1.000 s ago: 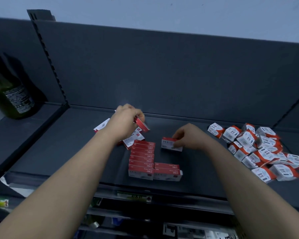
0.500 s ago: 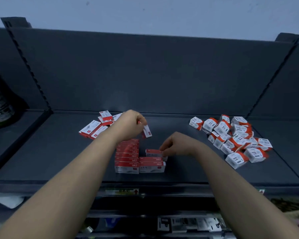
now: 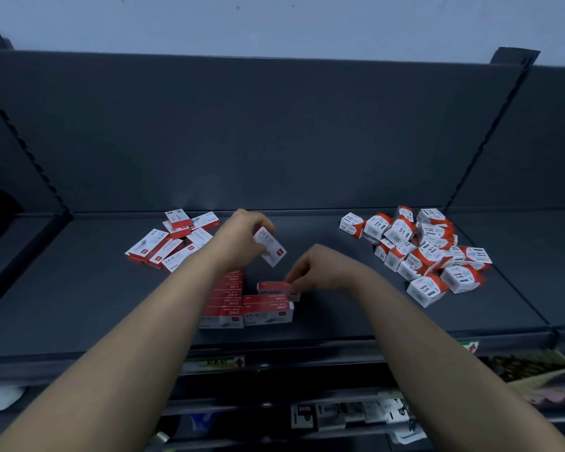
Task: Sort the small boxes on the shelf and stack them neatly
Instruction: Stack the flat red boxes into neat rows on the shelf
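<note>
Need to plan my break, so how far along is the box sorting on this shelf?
Roughly midway at best. Done: two neat red stacks at the front, the left one taller. In hand: the right hand pinches a box atop the shorter stack; the left hand holds a second box. Left: the loose red boxes at back left and the whole paper clip pile on the right, still jumbled.

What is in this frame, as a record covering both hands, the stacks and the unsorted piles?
left: left hand holds a tilted flat white-and-red cardboard box in the air
right: right hand grips a flat red cardboard box atop the shorter stack of red boxes
stacks: taller stack of red boxes stands against the shorter one
unsorted left: loose pile of flat red-and-white boxes
unsorted right: heap of white-and-orange paper clip boxes
surface: dark grey shelf
</note>
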